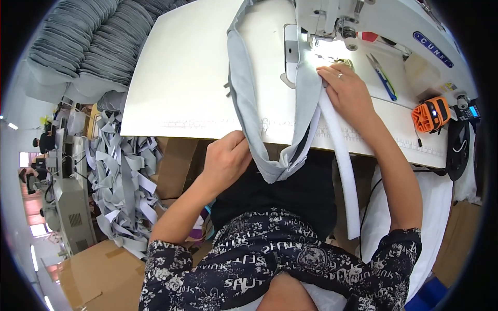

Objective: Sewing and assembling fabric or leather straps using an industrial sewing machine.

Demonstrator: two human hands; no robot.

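A long loop of grey fabric band (240, 88) lies over the white table and hangs past its front edge toward my lap. My left hand (226, 158) is closed at the left side of the loop, its fingertips partly hidden by the cloth. At the lit needle area of the sewing machine (358, 23), my right hand (350, 93) has its fingers bent, pinching the band's right side together with a soft white strip (340, 155). That strip trails from under the right hand down over the table edge.
Blue-handled thread snips (383, 78) and an orange-and-black device (431, 115) lie right of the machine. Tall stacks of grey fabric pieces (98, 46) stand at the far left. Below them hang many grey offcuts (122, 176). A cardboard box (101, 274) sits lower left.
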